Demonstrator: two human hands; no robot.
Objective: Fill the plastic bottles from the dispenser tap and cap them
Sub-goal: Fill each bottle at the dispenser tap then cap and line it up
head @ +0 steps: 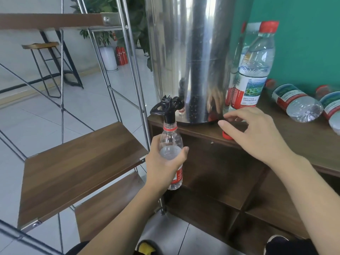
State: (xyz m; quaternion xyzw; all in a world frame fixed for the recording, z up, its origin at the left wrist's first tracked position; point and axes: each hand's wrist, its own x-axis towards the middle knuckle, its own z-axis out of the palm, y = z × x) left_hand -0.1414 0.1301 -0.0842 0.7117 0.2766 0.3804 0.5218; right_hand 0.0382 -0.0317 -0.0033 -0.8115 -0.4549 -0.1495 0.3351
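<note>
The left hand [165,162] grips the open bottle [171,153] under the tap [168,109]; it looks partly filled. The right hand [255,133], fingers spread, hovers over the red cap [226,135] at the cabinet [294,137] edge. Risks: nudging the cap off the edge, or overflow if filling continues unattended. One capped, full-looking bottle [252,70] stands beside the urn [189,57]; two bottles [296,105] lie apparently empty.

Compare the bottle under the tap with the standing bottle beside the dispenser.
The bottle under the tap is uncapped and gripped by the left hand; the standing bottle wears a red cap and stands untouched on the cabinet top. Both are upright, clear plastic with red labels.
</note>
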